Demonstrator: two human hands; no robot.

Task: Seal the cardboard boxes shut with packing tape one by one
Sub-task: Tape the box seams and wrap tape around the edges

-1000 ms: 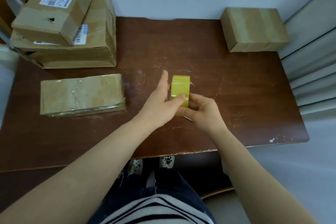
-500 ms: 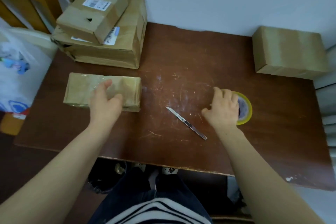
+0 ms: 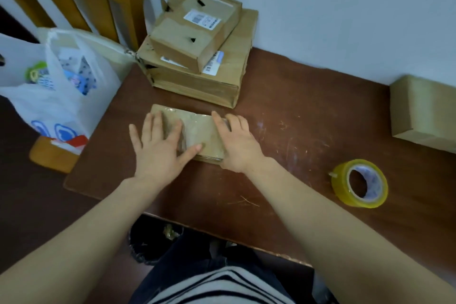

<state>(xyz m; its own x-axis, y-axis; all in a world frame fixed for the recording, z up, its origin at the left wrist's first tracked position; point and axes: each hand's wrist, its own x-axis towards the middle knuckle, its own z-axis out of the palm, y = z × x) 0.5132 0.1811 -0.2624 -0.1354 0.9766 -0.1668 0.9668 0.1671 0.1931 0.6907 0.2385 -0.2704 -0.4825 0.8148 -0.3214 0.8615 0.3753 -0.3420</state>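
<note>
Brown and scuffed, the tabletop (image 3: 283, 155) runs up against a pale wall. Both of the person's hands are down on a flat box (image 3: 197, 131) lying near its left end.

The left grip (image 3: 158, 145) is released, its fingers straight and spread. It presses flat on the box's left part, with the thumb laid across the glossy top. The right grip (image 3: 238, 145) rests over the box's right end, and its fingers look relaxed rather than clenched. Neither grip grasps anything.

The box lies broad face up. Its long axis runs from one grip to the other, across the person's body, and the end under the right grip sits a little nearer the person. A sheen of tape already covers the top.

My guess is that the tape is being rubbed down. To do that well, the palms should sweep outward from the middle towards both ends, then along the edges where film tends to lift. The left grip should pin the box so it doesn't skate.

The tape roll (image 3: 359, 184) lies on its side well to the right of the right grip. A stack of boxes (image 3: 197, 57) sits just beyond both grips, and a lone box (image 3: 424, 111) is far off past the roll.
</note>
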